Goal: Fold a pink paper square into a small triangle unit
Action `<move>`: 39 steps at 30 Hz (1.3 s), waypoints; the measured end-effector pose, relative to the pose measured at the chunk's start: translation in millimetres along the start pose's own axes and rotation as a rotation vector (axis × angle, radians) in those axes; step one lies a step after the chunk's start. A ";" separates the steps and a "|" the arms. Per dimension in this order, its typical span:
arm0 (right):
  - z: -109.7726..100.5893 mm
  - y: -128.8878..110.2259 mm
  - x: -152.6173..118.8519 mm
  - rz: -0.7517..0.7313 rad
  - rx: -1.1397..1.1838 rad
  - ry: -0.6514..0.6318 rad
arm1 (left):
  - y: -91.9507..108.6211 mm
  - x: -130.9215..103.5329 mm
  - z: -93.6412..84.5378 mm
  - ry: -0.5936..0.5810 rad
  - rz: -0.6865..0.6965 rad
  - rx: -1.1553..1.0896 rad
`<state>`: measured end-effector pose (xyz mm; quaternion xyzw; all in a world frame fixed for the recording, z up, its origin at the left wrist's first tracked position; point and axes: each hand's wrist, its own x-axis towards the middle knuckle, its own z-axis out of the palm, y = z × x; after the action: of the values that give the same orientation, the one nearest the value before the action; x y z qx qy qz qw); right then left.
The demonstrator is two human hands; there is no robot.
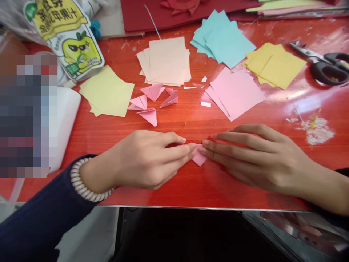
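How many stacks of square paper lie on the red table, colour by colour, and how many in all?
Yellow stacks: 2
Peach stack: 1
Blue stack: 1
Pink stack: 1
Total: 5 stacks on the red table

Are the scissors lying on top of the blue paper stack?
No, the scissors lie on the bare red table at the far right, beside the yellow paper stack, apart from the blue paper stack.
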<state>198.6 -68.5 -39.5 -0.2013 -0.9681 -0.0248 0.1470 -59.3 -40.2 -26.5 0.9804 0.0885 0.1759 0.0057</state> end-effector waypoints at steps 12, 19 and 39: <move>-0.5 -23.6 3.8 0.228 0.025 0.085 | 15.7 6.8 0.4 0.001 -0.058 0.105; 0.0 -24.3 -5.0 0.262 -0.043 0.067 | 35.8 -4.5 -2.3 -0.073 -0.137 0.249; -2.3 -30.8 -7.4 0.270 -0.126 0.204 | 61.1 3.6 -5.7 -0.237 -0.362 0.405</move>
<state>193.4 -99.8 -39.1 -0.3348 -0.9089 -0.0855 0.2336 -47.5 -99.8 -17.3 0.9435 0.2940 0.0352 -0.1486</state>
